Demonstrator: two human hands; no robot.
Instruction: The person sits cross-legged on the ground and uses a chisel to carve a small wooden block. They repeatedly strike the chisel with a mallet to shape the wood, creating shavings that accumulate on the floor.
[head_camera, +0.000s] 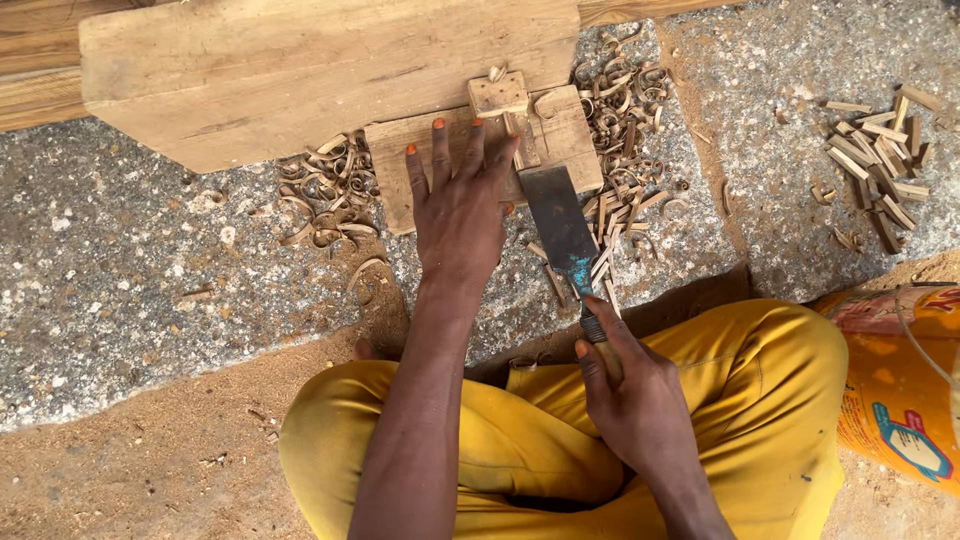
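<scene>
**Two hands, a chisel and a small piece of wood**

In the middle of the frame, the left hand (458, 205) lies flat on a small wooden board (560, 135). Its fingers are spread apart and press down. It looks like this keeps the board from sliding on the rough stone slab (130, 260).

Lower down, a bit right of the middle, the right hand (630, 395) is wrapped tight around the handle of a wide chisel (558, 215). The flat metal blade points up toward the top of the frame. Its edge meets the board just beside the left fingers. A little wood block (498, 94) sits at the board's top edge.

The board rests against a big thick plank (300, 70) that fills the upper left of the frame. The plank seems to work like a wall, so the board cannot be pushed away.

Curly wood shavings (625, 110) lie all around the board. A heap of small wood chips (880, 160) sits at the upper right, well apart from the hands. The person sits low with yellow trousers (780, 400) at the bottom of the frame, close to the work. An orange sack (900, 390) is at the right edge.
</scene>
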